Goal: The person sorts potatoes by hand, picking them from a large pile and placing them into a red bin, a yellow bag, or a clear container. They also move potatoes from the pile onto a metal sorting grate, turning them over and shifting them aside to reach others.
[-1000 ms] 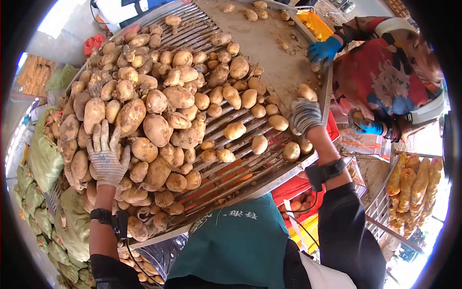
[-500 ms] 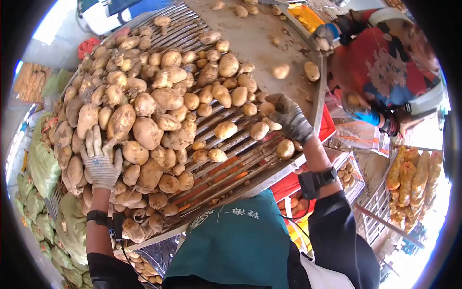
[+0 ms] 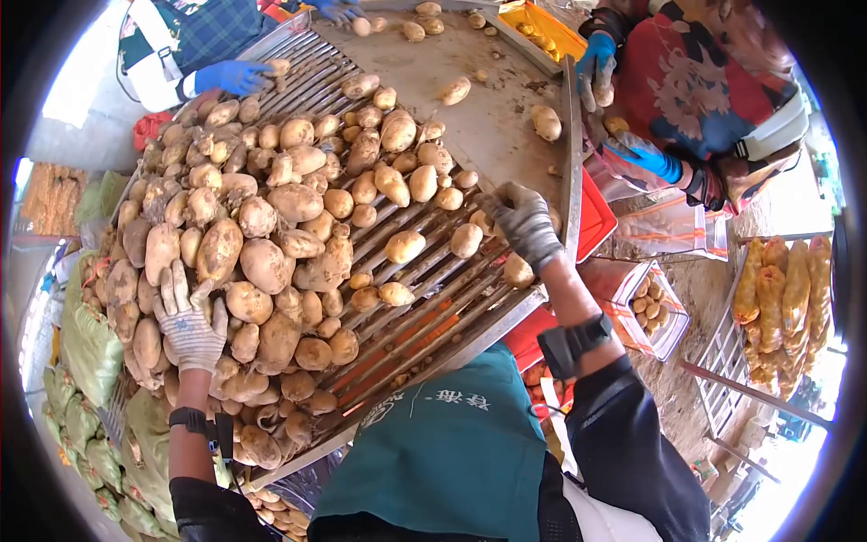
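Observation:
Many potatoes (image 3: 293, 203) lie heaped on a slatted metal rack (image 3: 424, 303). My left hand (image 3: 191, 330), in a pale dirty glove, rests with fingers spread against potatoes at the heap's near left side. At the right part of the rack, my right hand (image 3: 526, 221), in a grey glove, is beside a few loose potatoes; its fingers curl downward, and whatever may be under them is hidden. Below it, one potato (image 3: 517, 270) sits by the rack's right edge.
A metal tray (image 3: 497, 117) with scattered potatoes adjoins the rack. Co-workers' blue-gloved hands (image 3: 237, 78) (image 3: 596, 72) are at the far left and right. Red crates (image 3: 593, 217), a potato basket (image 3: 673, 334), filled yellow bags (image 3: 784, 289) and green sacks (image 3: 86, 334) stand around.
My right hand has shifted slightly left in view and its fingers have curled. Co-workers' blue gloves now show at the far edge. A potato on the tray is in a different place.

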`<control>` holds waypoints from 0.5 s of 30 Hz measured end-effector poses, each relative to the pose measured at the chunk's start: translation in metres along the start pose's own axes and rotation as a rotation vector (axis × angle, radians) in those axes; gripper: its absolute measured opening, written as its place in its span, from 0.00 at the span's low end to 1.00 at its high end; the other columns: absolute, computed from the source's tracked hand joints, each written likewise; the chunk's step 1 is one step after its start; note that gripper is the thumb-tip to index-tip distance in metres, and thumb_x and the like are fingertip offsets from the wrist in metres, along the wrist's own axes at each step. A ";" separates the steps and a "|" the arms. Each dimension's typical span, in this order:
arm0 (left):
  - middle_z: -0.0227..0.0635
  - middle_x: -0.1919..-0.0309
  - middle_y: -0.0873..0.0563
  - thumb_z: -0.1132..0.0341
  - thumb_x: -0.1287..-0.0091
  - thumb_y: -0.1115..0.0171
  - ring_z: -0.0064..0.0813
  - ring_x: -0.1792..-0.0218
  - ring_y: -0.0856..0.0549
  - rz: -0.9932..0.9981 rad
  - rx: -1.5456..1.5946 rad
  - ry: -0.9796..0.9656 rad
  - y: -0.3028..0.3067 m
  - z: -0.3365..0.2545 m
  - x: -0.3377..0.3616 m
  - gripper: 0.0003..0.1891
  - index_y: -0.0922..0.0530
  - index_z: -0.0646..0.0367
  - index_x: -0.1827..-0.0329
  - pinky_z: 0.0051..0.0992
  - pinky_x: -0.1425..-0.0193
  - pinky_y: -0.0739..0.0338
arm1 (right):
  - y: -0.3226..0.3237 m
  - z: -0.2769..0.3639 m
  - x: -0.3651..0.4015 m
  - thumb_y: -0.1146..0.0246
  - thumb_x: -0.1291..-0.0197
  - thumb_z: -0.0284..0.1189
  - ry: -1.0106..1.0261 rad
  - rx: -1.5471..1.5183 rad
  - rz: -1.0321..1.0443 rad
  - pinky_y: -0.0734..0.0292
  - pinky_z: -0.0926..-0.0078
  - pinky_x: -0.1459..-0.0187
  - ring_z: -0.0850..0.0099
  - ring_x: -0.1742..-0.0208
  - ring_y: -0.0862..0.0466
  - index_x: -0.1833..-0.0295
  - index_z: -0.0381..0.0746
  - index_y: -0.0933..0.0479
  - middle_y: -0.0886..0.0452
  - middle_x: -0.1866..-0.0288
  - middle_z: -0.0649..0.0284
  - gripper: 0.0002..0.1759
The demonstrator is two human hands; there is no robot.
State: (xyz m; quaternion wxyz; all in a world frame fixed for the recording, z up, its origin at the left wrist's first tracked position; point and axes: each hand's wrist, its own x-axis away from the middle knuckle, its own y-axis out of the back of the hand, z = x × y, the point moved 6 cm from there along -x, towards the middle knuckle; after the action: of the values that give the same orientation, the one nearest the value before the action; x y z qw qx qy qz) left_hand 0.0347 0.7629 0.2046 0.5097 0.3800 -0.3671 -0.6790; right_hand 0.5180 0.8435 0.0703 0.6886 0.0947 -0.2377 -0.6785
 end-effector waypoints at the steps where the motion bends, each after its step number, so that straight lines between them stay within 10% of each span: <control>1: 0.41 0.22 0.43 0.53 0.35 0.43 0.43 0.22 0.46 0.029 0.013 0.016 -0.001 0.001 0.000 0.20 0.19 0.48 0.44 0.50 0.23 0.54 | -0.003 0.012 -0.006 0.31 0.41 0.41 0.084 0.219 0.005 0.20 0.65 0.62 0.63 0.69 0.15 0.55 0.34 0.21 0.16 0.70 0.54 0.21; 5: 0.43 0.22 0.42 0.55 0.36 0.42 0.44 0.22 0.46 -0.052 0.025 -0.030 0.002 0.000 0.000 0.18 0.20 0.49 0.45 0.52 0.24 0.53 | -0.056 0.027 -0.037 0.29 0.45 0.39 0.212 0.739 0.128 0.19 0.58 0.55 0.48 0.57 0.15 0.48 0.36 0.21 0.16 0.60 0.43 0.23; 10: 0.43 0.23 0.41 0.57 0.38 0.40 0.45 0.24 0.43 -0.124 0.071 -0.056 0.005 -0.001 0.000 0.17 0.21 0.49 0.47 0.53 0.25 0.50 | -0.074 0.039 -0.047 0.31 0.47 0.34 0.123 0.864 0.090 0.19 0.60 0.49 0.53 0.49 0.16 0.49 0.37 0.21 0.17 0.49 0.49 0.20; 15: 0.43 0.23 0.41 0.56 0.38 0.39 0.45 0.24 0.43 -0.086 0.039 -0.045 0.007 0.000 0.000 0.17 0.21 0.48 0.47 0.53 0.25 0.50 | -0.035 0.029 -0.016 0.35 0.38 0.38 0.107 -0.049 0.230 0.19 0.66 0.54 0.57 0.53 0.14 0.42 0.34 0.27 0.17 0.51 0.48 0.24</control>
State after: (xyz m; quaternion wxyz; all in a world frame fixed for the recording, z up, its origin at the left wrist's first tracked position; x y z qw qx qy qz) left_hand 0.0377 0.7617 0.2104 0.4642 0.3900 -0.3751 -0.7012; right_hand 0.4740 0.8625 0.0759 0.7756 0.0862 -0.1935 -0.5946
